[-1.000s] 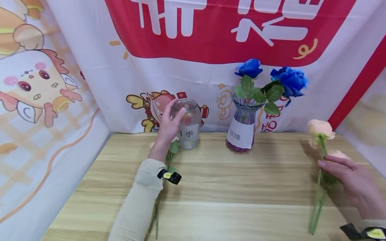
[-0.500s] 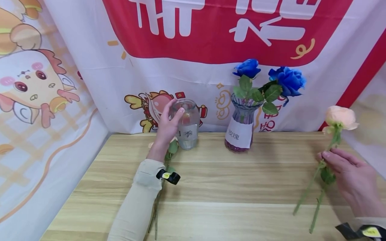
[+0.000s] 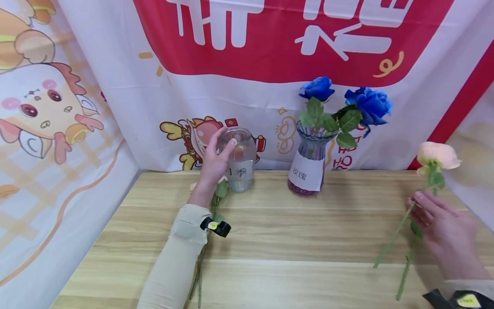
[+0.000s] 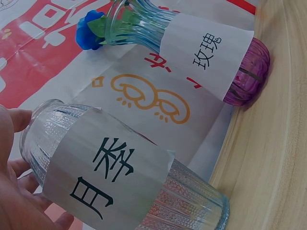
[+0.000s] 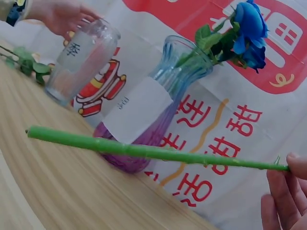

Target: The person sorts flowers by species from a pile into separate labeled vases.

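The wood-grain table (image 3: 293, 240) bears a clear labelled vase (image 3: 245, 155), a blue-and-purple vase (image 3: 310, 151) and leafy flower stems (image 3: 221, 189)

The bench (image 3: 308, 253) affords free passage at front centre; the blue-rose vase (image 3: 307, 176) and glass jar (image 3: 242, 182) obstruct the rear.

We see a ribbed clear glass vase (image 3: 244, 159) upright on the bench (image 3: 308, 240), its mouth held by the left fingers (image 3: 215, 139), its white label (image 4: 110, 167) just below them. Our right fingers (image 5: 277, 196) pinch a peach rose (image 3: 439, 155) — bloom open above them, green stem (image 5: 158, 152) slanting down leftward.
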Motion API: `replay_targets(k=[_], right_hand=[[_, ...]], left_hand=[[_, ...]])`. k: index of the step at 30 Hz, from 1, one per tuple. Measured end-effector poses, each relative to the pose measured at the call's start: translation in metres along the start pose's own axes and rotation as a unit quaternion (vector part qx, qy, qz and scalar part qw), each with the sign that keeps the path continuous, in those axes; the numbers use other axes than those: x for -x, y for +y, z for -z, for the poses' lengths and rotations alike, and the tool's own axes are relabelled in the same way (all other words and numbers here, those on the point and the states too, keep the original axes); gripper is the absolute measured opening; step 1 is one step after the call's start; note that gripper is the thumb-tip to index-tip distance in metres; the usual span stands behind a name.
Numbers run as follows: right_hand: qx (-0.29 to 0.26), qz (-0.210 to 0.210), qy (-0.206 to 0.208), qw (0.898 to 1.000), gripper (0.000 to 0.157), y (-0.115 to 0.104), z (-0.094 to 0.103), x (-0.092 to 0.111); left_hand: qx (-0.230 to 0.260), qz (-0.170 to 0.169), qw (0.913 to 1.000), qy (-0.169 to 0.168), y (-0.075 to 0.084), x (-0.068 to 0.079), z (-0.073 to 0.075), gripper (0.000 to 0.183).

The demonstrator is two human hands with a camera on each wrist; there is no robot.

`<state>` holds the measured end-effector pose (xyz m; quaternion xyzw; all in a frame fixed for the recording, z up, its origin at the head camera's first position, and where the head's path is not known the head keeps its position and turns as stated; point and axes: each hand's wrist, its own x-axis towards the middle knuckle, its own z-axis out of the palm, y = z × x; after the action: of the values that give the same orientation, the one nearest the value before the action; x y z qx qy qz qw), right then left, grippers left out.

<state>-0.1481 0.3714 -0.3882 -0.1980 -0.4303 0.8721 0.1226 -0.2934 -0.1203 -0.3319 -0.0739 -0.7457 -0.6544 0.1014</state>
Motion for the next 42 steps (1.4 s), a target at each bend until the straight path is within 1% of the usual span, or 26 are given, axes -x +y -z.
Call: replay_targets(k=[1, 4, 6, 8, 14, 16, 18, 19, 22, 24, 27, 30, 32, 35, 38, 40, 42], right_hand=[[0.000, -0.006, 0.011, 1.000, 0.013, 0.000, -0.002, 0.001], [-0.021, -0.018, 0.012, 1.000, 0.017, 0.003, -0.007, 0.003], [-0.042, -0.014, 0.001, 0.999, 0.020, 0.004, -0.011, 0.004], [-0.065, -0.006, -0.019, 0.998, 0.025, 0.007, -0.014, 0.006], [-0.065, 0.002, -0.050, 0.997, 0.025, 0.012, -0.025, 0.013], [-0.070, -0.005, -0.047, 0.996, 0.025, 0.013, -0.029, 0.016], [-0.087, -0.011, -0.039, 0.995, 0.025, 0.015, -0.034, 0.018], [-0.096, -0.012, -0.032, 0.995, 0.025, 0.017, -0.037, 0.019], [-0.119, -0.005, 0.007, 0.993, 0.021, 0.022, -0.049, 0.021], [-0.133, 0.011, 0.035, 0.990, 0.022, 0.026, -0.058, 0.022], [-0.155, 0.032, 0.084, 0.984, 0.029, 0.032, -0.073, 0.025], [-0.177, 0.051, 0.120, 0.975, 0.033, 0.038, -0.089, 0.029], [-0.187, 0.069, 0.134, 0.971, 0.034, 0.041, -0.098, 0.030], [-0.198, 0.109, 0.132, 0.965, 0.033, 0.047, -0.113, 0.031], [-0.210, 0.160, 0.118, 0.957, 0.035, 0.055, -0.129, 0.034], [-0.215, 0.194, 0.110, 0.951, 0.038, 0.058, -0.138, 0.039], [-0.225, 0.234, 0.102, 0.941, 0.042, 0.060, -0.149, 0.044]], left_hand=[[0.001, 0.000, 1.0000, 0.000, 0.000, 0.000, 0.000, 0.066], [0.004, 0.001, 1.0000, -0.002, 0.001, -0.001, -0.001, 0.066], [0.007, 0.001, 1.0000, -0.003, 0.002, -0.001, -0.002, 0.066], [0.007, 0.001, 1.0000, -0.003, 0.002, -0.001, -0.002, 0.065], [0.008, 0.000, 1.0000, -0.003, 0.001, -0.001, -0.002, 0.065], [0.008, 0.003, 0.9999, -0.005, 0.001, -0.001, -0.002, 0.066], [0.010, 0.007, 0.9999, -0.004, 0.001, -0.001, -0.002, 0.066], [0.010, 0.008, 0.9999, -0.003, 0.001, -0.001, -0.002, 0.065], [0.011, 0.011, 0.9999, -0.001, 0.002, 0.000, -0.002, 0.064], [0.011, 0.010, 0.9999, -0.001, 0.002, 0.001, -0.001, 0.064], [0.010, 0.008, 0.9999, -0.001, 0.001, 0.001, -0.001, 0.064], [0.008, 0.006, 1.0000, 0.001, 0.001, 0.000, -0.002, 0.065], [0.007, 0.006, 1.0000, 0.002, 0.001, 0.000, -0.002, 0.065], [0.007, 0.007, 0.9999, 0.004, 0.001, 0.001, -0.002, 0.065], [0.006, 0.009, 0.9999, 0.005, 0.001, 0.001, -0.001, 0.065], [0.004, 0.010, 0.9999, 0.004, 0.001, 0.001, 0.000, 0.065], [0.003, 0.011, 0.9999, 0.003, 0.002, 0.001, 0.000, 0.065]])
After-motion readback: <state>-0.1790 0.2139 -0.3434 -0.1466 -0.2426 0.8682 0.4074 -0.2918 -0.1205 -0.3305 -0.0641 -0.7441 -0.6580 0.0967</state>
